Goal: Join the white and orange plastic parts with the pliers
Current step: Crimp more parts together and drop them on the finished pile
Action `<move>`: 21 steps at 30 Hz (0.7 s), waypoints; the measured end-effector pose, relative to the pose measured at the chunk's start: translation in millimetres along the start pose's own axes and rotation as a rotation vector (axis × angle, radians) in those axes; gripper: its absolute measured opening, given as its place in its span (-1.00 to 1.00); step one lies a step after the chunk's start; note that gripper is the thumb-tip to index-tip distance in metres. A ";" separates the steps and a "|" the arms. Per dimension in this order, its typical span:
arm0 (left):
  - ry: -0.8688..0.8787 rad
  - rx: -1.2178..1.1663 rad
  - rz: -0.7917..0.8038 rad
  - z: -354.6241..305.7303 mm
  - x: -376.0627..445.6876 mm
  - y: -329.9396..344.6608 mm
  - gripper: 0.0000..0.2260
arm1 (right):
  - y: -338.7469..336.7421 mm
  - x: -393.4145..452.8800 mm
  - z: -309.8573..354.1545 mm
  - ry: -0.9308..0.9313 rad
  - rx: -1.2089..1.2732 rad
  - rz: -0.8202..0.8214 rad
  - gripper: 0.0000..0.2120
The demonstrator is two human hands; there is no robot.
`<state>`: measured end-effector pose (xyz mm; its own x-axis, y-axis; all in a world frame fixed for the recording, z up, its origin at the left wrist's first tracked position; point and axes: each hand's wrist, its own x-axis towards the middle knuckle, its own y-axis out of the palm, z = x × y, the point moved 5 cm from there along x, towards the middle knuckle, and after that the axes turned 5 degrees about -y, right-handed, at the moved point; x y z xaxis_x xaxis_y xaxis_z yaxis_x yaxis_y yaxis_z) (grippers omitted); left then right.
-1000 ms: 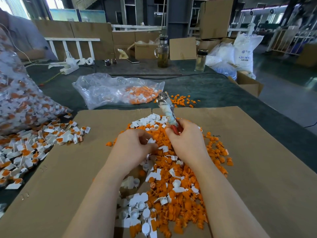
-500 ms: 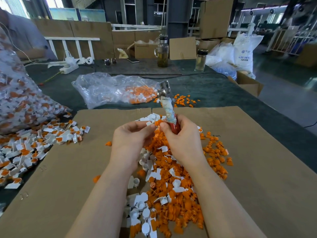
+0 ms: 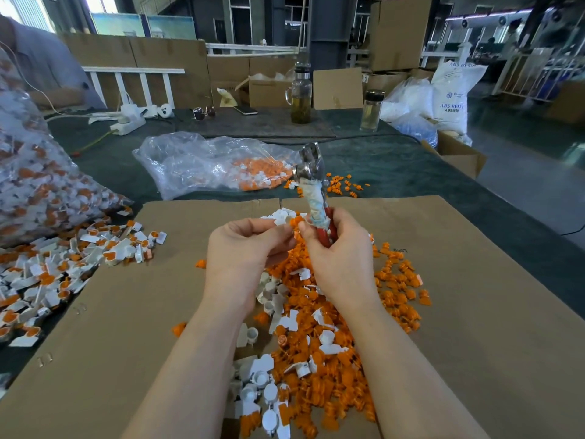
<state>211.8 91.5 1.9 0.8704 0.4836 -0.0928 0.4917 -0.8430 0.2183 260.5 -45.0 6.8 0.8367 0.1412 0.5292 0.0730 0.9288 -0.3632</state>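
— What is held above the cardboard sheet (image 3: 126, 343)?

— The pliers (image 3: 311, 182) are gripped in the right hand (image 3: 340, 258), fingers curled round the red handles, one of which is wrapped in pale tape. The metal head is pointed up and away, over the far edge of the sheet.

— And the left hand (image 3: 243, 248)?

— A white part (image 3: 281, 220) is pinched between its thumb and fingertips, with an orange part (image 3: 297, 220) pressed against it at the fingertips of both hands. Whether the two are already joined cannot be told.

— Where is the stock kept?

— A mixed pile of orange and white parts (image 3: 316, 343) is spread down the middle of the sheet, under the forearms. Joined pieces (image 3: 57, 274) are scattered off the sheet's left edge, beside a filled clear bag (image 3: 38, 185). Beyond the far edge a second, half-empty bag (image 3: 205, 163) is laid, and a few loose orange pieces (image 3: 345, 185) are seen just right of it.
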 end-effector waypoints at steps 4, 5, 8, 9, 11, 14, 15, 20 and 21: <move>-0.002 0.007 -0.002 0.0 -0.1 0.7 -0.92 | -1.1 -0.5 2.2 -0.011 0.004 -0.017 -0.86; -0.005 0.003 0.004 0.1 -0.5 1.5 -0.92 | -1.3 -0.3 2.3 -0.012 0.004 -0.019 -0.86; -0.001 -0.023 0.015 0.0 -1.9 3.6 -0.93 | -0.6 0.1 2.0 -0.014 -0.009 -0.021 -0.85; 0.005 -0.026 0.015 -0.2 -2.1 4.0 -0.93 | -0.5 0.1 1.8 -0.016 -0.014 -0.026 -0.85; 0.018 -0.029 0.015 -0.5 -2.4 4.4 -0.94 | -1.1 -0.2 1.8 -0.020 -0.021 -0.040 -0.85; 0.048 -0.002 0.006 -1.4 -2.5 3.8 -0.94 | -1.5 -0.5 2.4 -0.023 -0.030 -0.054 -0.85; 0.061 0.014 -0.002 -1.8 -2.5 3.4 -0.94 | -1.4 -0.6 2.2 -0.022 -0.029 -0.055 -0.85; 0.140 0.161 -0.087 -4.2 -2.8 0.7 -0.91 | -0.9 -0.8 0.5 -0.011 -0.053 -0.044 -0.87; 0.153 0.196 -0.102 -5.0 -3.4 0.8 -0.91 | -1.0 -0.8 0.7 -0.011 -0.061 -0.046 -0.87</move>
<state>209.1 90.3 7.2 0.8092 0.5857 0.0469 0.5854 -0.8105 0.0219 259.4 -45.8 7.3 0.8260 0.1032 0.5542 0.1439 0.9120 -0.3842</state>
